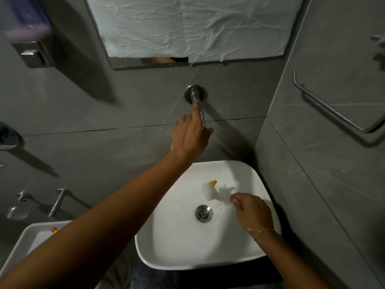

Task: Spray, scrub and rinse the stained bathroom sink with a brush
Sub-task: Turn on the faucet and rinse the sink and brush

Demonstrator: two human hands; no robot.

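Note:
A white square sink (pixel 166 255) sits below a chrome wall tap (pixel 195 94), with a metal drain (pixel 204 213) in its middle. My left hand (pixel 190 135) reaches up to the tap, its forefinger stretched along the spout and its thumb on the other side. Over the basin to the right of the drain, my right hand (pixel 253 211) is closed on a brush (pixel 210 190) with white bristles and a yellow tip. The brush head lies against the basin above the drain. Its handle is hidden in my fist.
A second white sink (pixel 23 245) at lower left holds a bottle with a red and yellow cap (pixel 54 230). A soap dispenser (pixel 31 49) hangs on the upper left wall. The mirror (pixel 187 28) is covered with paper. A chrome towel rail (pixel 325 105) is on the right wall.

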